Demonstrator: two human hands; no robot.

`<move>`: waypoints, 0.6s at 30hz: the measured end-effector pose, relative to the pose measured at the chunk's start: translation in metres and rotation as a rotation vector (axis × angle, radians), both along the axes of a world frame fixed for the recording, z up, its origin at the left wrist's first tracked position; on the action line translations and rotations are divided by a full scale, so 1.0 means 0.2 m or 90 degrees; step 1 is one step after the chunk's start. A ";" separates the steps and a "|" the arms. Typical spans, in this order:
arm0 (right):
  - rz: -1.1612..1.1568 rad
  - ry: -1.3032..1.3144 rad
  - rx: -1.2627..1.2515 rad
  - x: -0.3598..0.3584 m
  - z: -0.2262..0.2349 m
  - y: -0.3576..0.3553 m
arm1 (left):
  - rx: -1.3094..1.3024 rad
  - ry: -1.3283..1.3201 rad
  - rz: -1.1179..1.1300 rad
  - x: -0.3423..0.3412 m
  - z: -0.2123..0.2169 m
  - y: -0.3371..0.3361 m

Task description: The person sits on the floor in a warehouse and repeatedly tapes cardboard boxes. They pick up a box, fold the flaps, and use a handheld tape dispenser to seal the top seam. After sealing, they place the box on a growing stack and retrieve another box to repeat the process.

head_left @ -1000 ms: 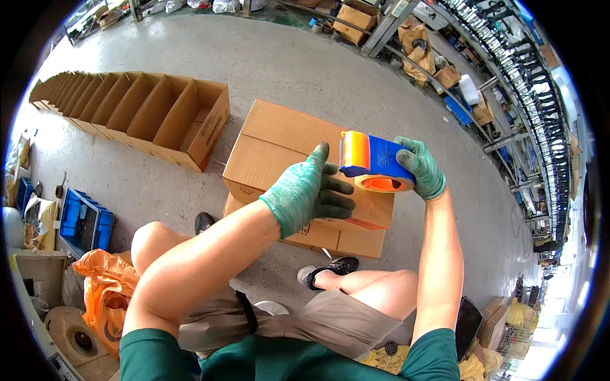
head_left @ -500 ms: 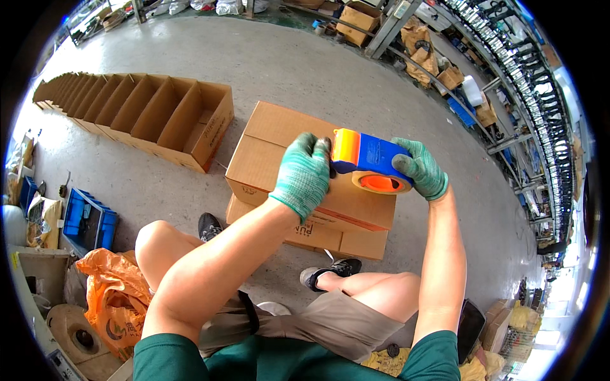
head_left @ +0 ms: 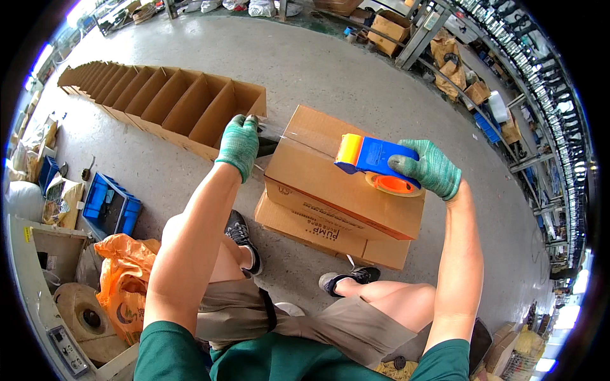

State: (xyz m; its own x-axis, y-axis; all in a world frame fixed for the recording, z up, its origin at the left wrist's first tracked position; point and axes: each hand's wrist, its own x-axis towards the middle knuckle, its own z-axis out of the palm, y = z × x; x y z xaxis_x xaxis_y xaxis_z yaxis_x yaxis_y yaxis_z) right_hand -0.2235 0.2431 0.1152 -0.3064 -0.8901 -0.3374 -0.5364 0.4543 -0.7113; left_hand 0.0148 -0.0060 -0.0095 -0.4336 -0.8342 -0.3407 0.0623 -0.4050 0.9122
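My right hand (head_left: pixel 434 166), in a green knit glove, grips a blue and orange tape dispenser (head_left: pixel 380 156) above the right part of a closed cardboard box (head_left: pixel 305 170). A roll of tape with an orange core (head_left: pixel 395 185) sits in the dispenser. To the left, my gloved left hand (head_left: pixel 239 147) is pinched on the free end of clear packing tape (head_left: pixel 274 134). This shiny strip runs from its fingers over the box top toward the dispenser. The box rests on another cardboard box (head_left: pixel 309 230), which sticks out on the near side.
A long row of open, empty cardboard boxes (head_left: pixel 189 113) stands at the far left. Beside my left leg are a blue crate (head_left: pixel 109 204), an orange plastic bag (head_left: pixel 124 263) and a pale machine (head_left: pixel 39 305). A metal rack (head_left: pixel 427 30) runs along the right.
My left hand has moved left, away from the dispenser, drawing out a strip of tape. My right hand still holds the dispenser over the box. The whole view has shifted slightly.
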 end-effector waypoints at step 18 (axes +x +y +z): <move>0.024 -0.063 -0.097 0.01 -0.02 -0.01 | -0.356 -0.055 -0.248 -0.03 -0.09 -0.05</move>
State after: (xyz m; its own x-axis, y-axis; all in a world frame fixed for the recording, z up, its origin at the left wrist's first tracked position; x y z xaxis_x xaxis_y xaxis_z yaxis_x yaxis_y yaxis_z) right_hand -0.2221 0.2420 0.1118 -0.2437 -0.9435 -0.2244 -0.4755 0.3179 -0.8202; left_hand 0.0079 -0.0164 -0.0270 -0.7284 -0.6834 0.0489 -0.0754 0.1509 0.9857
